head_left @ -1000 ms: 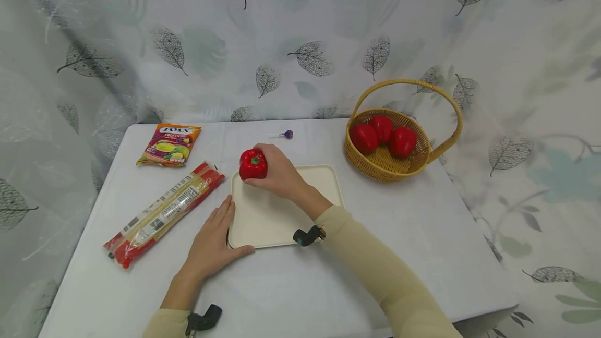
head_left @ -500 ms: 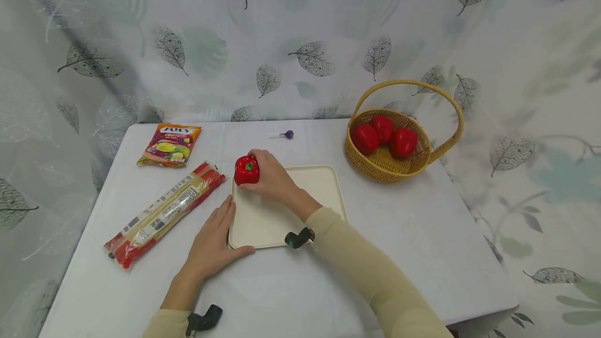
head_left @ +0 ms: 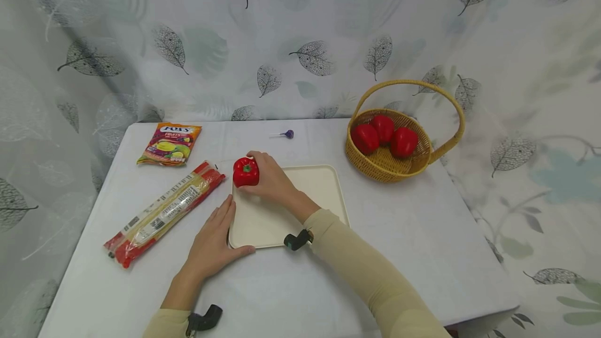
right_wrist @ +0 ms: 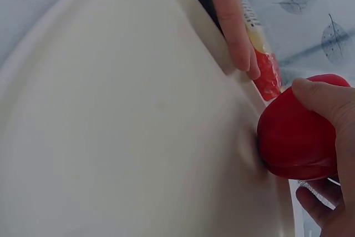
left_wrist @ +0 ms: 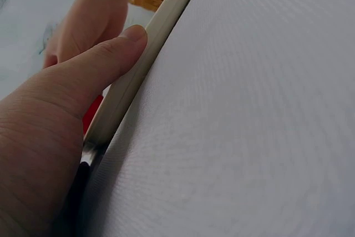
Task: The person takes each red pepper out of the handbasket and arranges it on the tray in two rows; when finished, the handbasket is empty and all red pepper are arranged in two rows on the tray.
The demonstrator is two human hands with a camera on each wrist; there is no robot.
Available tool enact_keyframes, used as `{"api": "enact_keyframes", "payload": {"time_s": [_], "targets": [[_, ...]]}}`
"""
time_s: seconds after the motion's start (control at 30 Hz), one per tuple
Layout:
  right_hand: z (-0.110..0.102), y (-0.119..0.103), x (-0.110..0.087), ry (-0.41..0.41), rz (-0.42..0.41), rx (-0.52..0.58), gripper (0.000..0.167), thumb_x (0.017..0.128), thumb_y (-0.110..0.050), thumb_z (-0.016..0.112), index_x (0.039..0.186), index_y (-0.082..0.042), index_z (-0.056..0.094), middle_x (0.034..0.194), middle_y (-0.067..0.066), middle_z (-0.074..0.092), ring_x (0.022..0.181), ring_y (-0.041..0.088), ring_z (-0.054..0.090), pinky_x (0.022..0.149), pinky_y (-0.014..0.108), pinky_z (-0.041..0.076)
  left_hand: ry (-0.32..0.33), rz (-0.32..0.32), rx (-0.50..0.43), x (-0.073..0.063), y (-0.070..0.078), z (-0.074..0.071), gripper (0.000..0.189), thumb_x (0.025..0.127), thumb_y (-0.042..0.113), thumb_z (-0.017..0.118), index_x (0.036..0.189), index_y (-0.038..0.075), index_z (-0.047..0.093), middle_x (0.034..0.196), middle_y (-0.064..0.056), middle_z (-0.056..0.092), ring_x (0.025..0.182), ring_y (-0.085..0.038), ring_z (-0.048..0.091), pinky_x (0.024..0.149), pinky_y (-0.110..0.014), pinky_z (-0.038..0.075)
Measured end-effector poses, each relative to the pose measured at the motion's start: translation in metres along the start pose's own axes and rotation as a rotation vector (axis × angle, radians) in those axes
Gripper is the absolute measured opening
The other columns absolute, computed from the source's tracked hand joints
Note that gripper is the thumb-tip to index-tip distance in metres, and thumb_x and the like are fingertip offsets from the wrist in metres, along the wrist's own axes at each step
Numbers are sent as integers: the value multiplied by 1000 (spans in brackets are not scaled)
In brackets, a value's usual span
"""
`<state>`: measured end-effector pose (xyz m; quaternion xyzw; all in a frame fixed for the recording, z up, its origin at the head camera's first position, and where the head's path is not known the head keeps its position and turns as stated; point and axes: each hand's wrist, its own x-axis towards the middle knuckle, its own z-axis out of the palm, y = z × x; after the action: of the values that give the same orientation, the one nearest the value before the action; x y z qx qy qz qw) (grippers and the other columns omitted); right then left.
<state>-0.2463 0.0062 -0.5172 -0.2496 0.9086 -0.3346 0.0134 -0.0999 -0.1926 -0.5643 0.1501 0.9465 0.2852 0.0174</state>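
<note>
Wicker basket holds 3 red items near the tray.

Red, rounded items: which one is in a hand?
The red bell pepper showing its green stem, held by the right hand at the far left corner of the cream rectangular tray; the other three red items lie in the yellow wicker basket.

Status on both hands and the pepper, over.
Left hand against tray, near left corner. Right hand grips pepper at far left corner; contact with tray unclear. Packet left of tray, seemingly not blocking.
</note>
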Motion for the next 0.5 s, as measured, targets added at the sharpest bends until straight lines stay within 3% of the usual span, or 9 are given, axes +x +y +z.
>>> {"api": "enact_keyframes", "payload": {"time_s": [0.5], "targets": [[4, 2, -3, -4, 18, 43, 92, 87, -38, 93, 160, -13, 42, 146, 8, 57, 135, 22, 55, 109, 39, 55, -23, -22, 9, 2, 2, -1, 135, 79, 81, 79, 172, 3, 21, 181, -8, 12, 165, -35, 18, 131, -58, 21]]}}
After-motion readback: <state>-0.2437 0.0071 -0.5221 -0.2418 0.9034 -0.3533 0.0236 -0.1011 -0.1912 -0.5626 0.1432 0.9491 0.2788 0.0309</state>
